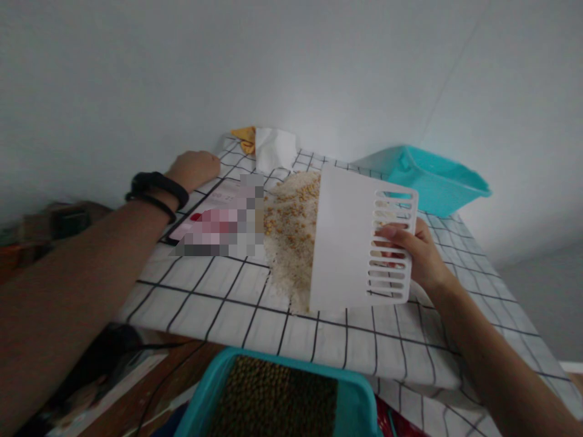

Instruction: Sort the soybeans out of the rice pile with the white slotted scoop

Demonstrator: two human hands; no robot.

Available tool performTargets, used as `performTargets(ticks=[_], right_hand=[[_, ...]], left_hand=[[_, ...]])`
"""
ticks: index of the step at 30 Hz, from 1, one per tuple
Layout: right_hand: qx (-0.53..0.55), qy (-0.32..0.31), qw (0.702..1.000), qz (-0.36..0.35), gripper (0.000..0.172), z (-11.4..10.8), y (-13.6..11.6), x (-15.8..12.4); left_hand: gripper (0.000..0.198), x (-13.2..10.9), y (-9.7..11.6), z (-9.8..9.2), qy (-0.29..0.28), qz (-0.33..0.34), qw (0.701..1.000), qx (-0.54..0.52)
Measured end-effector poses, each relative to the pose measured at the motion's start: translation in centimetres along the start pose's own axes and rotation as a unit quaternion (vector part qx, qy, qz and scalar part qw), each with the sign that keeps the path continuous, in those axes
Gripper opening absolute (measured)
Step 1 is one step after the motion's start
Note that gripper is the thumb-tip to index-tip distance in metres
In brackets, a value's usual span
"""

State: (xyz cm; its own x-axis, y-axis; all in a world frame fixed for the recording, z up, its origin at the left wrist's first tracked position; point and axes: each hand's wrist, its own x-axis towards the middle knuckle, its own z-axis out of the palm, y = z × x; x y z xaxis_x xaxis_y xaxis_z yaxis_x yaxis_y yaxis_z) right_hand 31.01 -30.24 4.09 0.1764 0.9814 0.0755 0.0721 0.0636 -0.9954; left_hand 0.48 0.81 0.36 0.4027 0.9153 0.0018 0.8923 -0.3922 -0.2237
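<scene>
Your left hand [195,170]: just beside phone [207,221] on checked surface [237,285]; fingers mostly hidden (cannot tell whether apart or together). Nearer you, below surface edge: turquoise tub [209,373] holding greenish beans [264,388]. Mid-surface: pale grain pile [291,243], yellow kernels mixed in. White slotted board [344,243] covers pile's right side in view; your right hand [421,252] has fingers clamped on its slotted end. Behind, near wall: turquoise bin [435,188].

Right of grain [291,243]: scraper [341,243] blocks — near cloth [237,288] (checked) free.
</scene>
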Motion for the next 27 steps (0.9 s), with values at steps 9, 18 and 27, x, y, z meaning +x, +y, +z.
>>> performTargets(ticks=[9,18,27], right_hand=[[0.001,0.016,1.0,-0.011,0.036,-0.2,0.0,0.1],[-0.027,0.018,0.999,-0.018,0.034,-0.4,0.3,0.1],[-0.031,0.011,0.999,-0.023,0.032,-0.8,0.7,0.0]], left_hand=[[0.054,-0.1,-0.2,0.3,-0.001,0.017,1.0,0.026],[0.054,-0.5,0.3,-0.3,-0.012,0.013,1.0,0.015],[0.056,-0.5,0.2,-0.3,-0.013,0.009,1.0,-0.01]])
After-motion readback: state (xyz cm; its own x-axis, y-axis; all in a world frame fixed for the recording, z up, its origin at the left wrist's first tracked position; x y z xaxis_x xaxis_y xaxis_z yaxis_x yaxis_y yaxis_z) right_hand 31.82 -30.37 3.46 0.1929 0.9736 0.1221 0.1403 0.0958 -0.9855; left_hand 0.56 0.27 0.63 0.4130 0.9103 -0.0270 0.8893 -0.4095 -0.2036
